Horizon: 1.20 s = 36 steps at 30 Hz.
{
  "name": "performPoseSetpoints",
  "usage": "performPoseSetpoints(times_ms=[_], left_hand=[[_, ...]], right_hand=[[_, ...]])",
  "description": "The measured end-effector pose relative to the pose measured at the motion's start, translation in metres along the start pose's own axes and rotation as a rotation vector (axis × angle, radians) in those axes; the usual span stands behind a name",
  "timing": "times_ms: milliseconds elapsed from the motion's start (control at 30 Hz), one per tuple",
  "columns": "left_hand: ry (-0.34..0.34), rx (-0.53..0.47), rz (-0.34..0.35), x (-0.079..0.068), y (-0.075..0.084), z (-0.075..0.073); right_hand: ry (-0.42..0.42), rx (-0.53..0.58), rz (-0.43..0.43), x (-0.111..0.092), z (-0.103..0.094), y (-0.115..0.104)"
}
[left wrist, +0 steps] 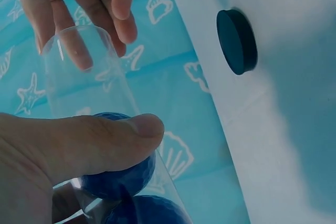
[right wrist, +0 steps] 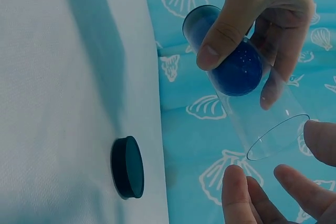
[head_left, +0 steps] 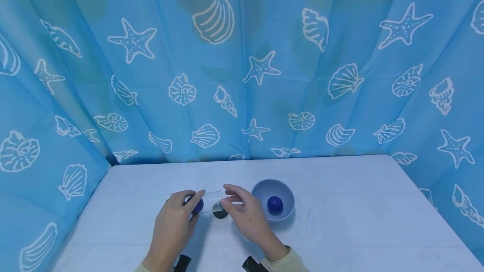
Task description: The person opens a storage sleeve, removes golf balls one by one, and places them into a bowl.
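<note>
My left hand (head_left: 170,226) holds a clear tube (right wrist: 273,119) above the table, thumb and fingers around its body. Two dark blue balls sit inside, the nearer ball (right wrist: 241,72) partly under the thumb and the other ball (left wrist: 147,211) behind it. Facing the tube's open rim is my right hand (head_left: 251,219), its fingers spread and loosely bent; the thumb is close to the rim, and whether it touches I cannot tell. A dark round lid (left wrist: 239,43) lies on the table below the tube.
To the right of the hands stands a blue-grey bowl (head_left: 271,187) with one dark blue ball (head_left: 274,205) in it. The white table (head_left: 359,213) ends at a blue curtain (head_left: 242,108) with white shell and starfish prints.
</note>
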<state>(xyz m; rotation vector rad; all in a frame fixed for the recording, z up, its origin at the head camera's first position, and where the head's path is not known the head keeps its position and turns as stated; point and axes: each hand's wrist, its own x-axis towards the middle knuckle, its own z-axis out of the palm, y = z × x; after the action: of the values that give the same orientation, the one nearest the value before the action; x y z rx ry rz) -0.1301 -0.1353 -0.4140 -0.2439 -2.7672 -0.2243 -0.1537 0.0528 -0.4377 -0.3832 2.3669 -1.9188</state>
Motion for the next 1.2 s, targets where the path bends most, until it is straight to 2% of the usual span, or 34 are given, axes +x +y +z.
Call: performPoseSetpoints(times_ms=[433, 633, 867, 1200], left_hand=[[0.023, 0.015, 0.022, 0.0, 0.003, -0.004], [0.016, 0.039, 0.024, -0.001, 0.003, -0.007], [0.007, 0.059, 0.025, -0.001, 0.003, -0.009], [0.023, 0.074, 0.023, -0.002, 0.003, -0.011]], right_hand=[[-0.038, 0.071, 0.002, 0.002, 0.0, 0.0], [-0.047, 0.061, 0.028, 0.002, 0.001, 0.002], [-0.071, 0.117, 0.034, 0.002, 0.002, 0.001], [-0.082, 0.166, 0.108, 0.003, 0.005, 0.005]])
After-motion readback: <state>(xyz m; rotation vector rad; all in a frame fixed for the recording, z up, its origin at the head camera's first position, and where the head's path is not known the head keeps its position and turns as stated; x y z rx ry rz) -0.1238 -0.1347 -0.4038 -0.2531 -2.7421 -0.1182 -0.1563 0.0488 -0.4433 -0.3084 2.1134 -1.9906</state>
